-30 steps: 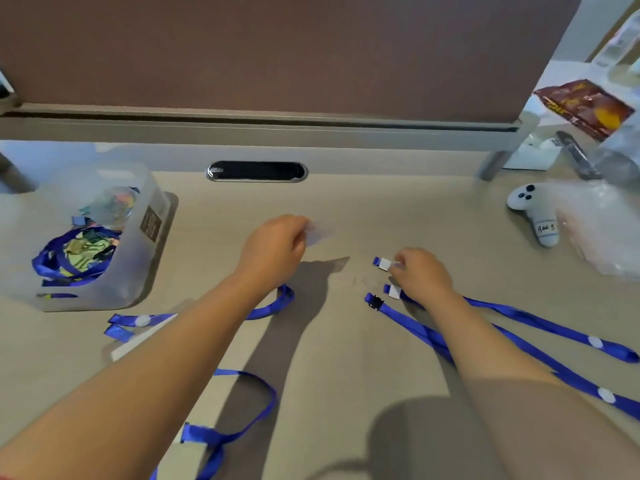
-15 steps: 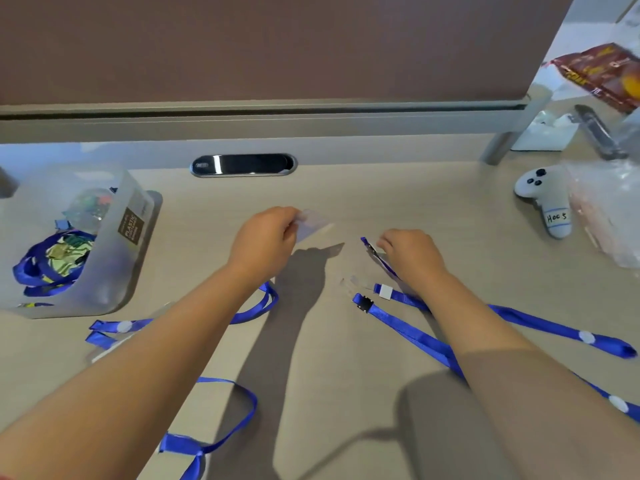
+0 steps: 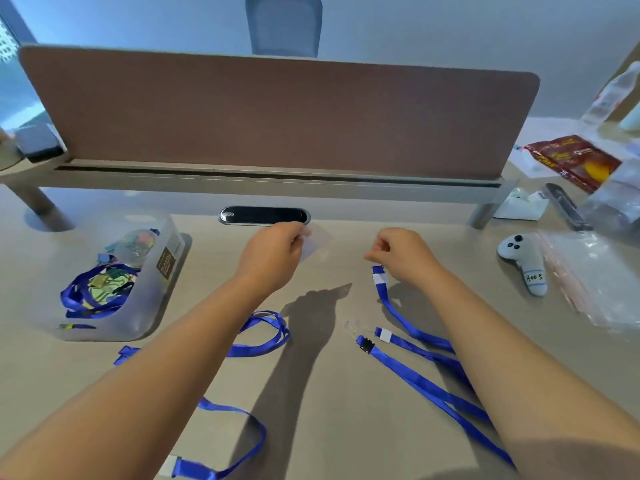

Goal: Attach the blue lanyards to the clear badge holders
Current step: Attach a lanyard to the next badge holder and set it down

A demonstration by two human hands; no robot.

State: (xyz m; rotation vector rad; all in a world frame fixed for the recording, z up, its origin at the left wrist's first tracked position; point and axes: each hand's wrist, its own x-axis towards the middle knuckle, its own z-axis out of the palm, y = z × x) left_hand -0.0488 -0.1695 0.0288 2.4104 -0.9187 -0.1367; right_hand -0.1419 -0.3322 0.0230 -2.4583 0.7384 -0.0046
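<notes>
Pinched in the left hand (image 3: pixel 273 251), a clear badge holder (image 3: pixel 313 242) hangs above the desk (image 3: pixel 346 410).
Thin, limp and likely slippery, it wants an edge grip; the right hand (image 3: pixel 403 256) pinches the light, floppy blue lanyard (image 3: pixel 389 299) by its end.

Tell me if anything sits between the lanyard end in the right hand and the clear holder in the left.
Nothing visible does. The right hand holds the lanyard end up; only open air separates it from the clear badge holder in the left hand.
</notes>
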